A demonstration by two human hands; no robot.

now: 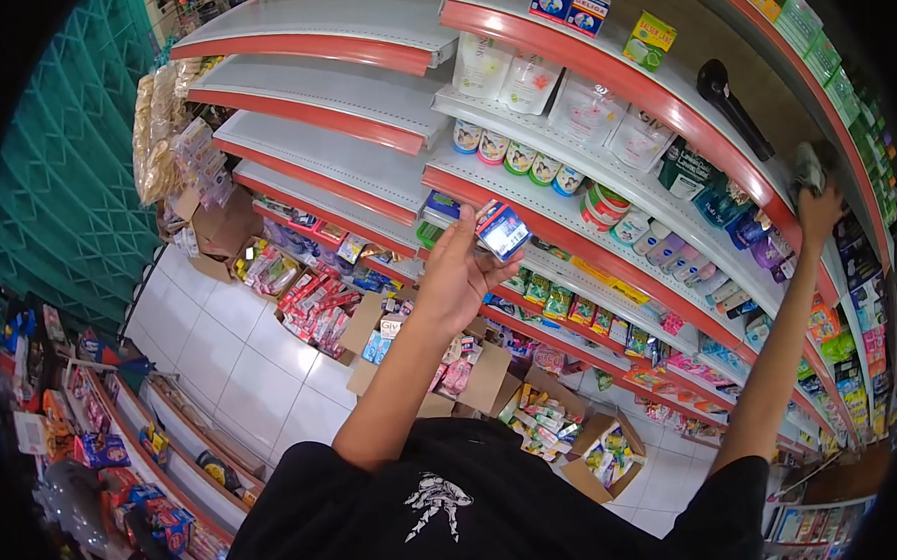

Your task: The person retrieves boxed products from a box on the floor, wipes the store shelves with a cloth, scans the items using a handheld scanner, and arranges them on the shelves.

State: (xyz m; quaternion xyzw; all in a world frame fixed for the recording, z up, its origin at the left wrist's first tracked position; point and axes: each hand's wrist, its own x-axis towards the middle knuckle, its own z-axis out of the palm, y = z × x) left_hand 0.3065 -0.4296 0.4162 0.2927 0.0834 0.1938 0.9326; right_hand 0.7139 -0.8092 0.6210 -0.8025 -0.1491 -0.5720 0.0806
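Observation:
My left hand [455, 283] is raised in front of the shelves, its fingers closed on a small blue and red box [503, 231] with a pale, shiny face. Stretched out to the far right, my right hand [821, 210] grips a crumpled grey cloth [809, 168] against the upper shelf. A black long-handled object [733, 107] lies on that same shelf, left of the cloth. Farther left along it stand a green and yellow box [649, 40] and two blue and red Geliga boxes [569, 8].
Pouches [530, 81], jars [518, 157] and bottles [667, 250] line the lower shelves. Bare grey shelves [320, 85] stand at upper left. Open cardboard boxes [488, 376] full of packets sit on the tiled floor [237, 354]. A green folding gate [63, 167] closes the left side.

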